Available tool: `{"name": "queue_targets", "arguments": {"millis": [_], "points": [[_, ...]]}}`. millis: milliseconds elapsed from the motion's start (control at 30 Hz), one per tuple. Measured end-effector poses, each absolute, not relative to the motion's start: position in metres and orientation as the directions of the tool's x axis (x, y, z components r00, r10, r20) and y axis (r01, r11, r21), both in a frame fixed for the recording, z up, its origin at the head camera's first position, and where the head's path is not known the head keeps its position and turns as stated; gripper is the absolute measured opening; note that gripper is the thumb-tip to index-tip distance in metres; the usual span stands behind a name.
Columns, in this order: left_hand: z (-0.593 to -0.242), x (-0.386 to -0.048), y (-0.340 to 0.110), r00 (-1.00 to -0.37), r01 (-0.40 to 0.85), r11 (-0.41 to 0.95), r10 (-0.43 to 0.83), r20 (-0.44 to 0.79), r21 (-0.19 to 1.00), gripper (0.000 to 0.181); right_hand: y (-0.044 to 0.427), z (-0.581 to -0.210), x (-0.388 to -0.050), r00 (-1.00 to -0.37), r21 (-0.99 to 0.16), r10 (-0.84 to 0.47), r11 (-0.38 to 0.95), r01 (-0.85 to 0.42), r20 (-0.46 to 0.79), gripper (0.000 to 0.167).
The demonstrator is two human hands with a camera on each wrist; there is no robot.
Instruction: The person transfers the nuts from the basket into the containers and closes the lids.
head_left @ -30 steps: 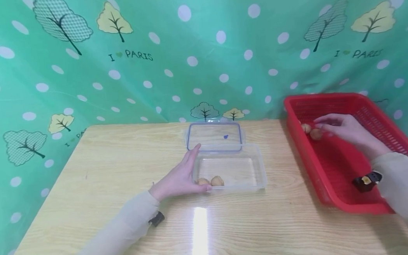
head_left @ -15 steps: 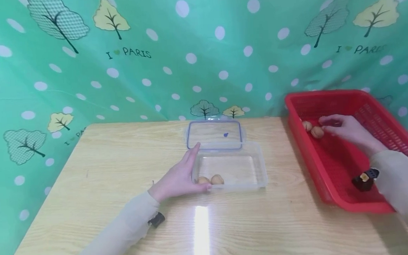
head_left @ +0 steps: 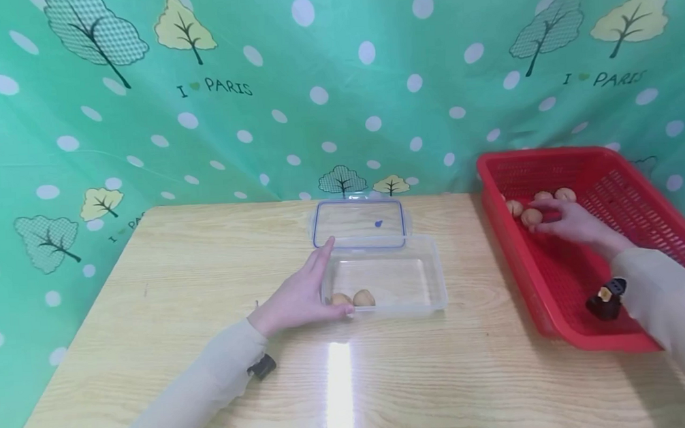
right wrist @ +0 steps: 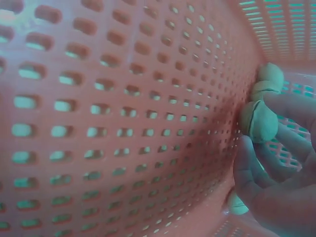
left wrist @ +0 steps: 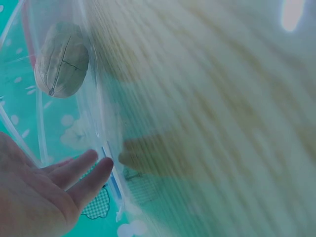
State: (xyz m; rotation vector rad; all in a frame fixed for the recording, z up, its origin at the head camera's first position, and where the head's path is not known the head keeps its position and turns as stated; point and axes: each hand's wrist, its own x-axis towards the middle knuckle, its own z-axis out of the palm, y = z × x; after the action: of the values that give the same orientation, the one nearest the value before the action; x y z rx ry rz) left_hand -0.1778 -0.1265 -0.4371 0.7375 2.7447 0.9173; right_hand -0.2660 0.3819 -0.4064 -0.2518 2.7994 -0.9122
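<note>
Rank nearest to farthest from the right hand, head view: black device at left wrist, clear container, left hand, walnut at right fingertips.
1. Walnut: touching the right hand, inside the red basket.
2. Clear container: left of the basket.
3. Left hand: at the container's left end.
4. Black device: farthest, down-left of the left hand.

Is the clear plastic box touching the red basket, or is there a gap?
Apart. The head view shows a strip of wooden tabletop between the clear plastic box and the red basket.
</note>
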Motion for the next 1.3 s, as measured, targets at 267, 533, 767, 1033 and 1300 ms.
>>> {"name": "queue_targets", "arguments": {"millis": [267, 533, 767, 1033, 1300], "points": [[-0.437, -0.177, -0.127, -0.863, 0.409, 0.682, 0.505, 0.014, 0.606, 0.124, 0.380, -0.410, -0.266, -0.970, -0.616, -0.219, 0.780, -0.108, -0.108, 0.048], [-0.436, -0.178, -0.128, -0.863, 0.401, 0.678, 0.505, 0.006, 0.616, 0.124, 0.377, -0.406, -0.264, -0.958, -0.599, -0.219, 0.798, -0.068, -0.183, 0.050], [-0.436, -0.177, -0.127, -0.870, 0.385, 0.684, 0.492, -0.002, 0.620, 0.124, 0.375, -0.395, -0.263, -0.963, -0.622, -0.218, 0.779, -0.073, -0.159, 0.055], [-0.437, -0.177, -0.127, -0.868, 0.397, 0.688, 0.496, 0.005, 0.608, 0.123, 0.375, -0.384, -0.262, -0.977, -0.613, -0.170, 0.788, -0.059, -0.126, 0.056], [-0.436, -0.176, -0.127, -0.869, 0.392, 0.686, 0.495, 0.001, 0.613, 0.123, 0.371, -0.372, -0.258, -0.979, -0.645, -0.159, 0.763, -0.039, -0.128, 0.059]]}}
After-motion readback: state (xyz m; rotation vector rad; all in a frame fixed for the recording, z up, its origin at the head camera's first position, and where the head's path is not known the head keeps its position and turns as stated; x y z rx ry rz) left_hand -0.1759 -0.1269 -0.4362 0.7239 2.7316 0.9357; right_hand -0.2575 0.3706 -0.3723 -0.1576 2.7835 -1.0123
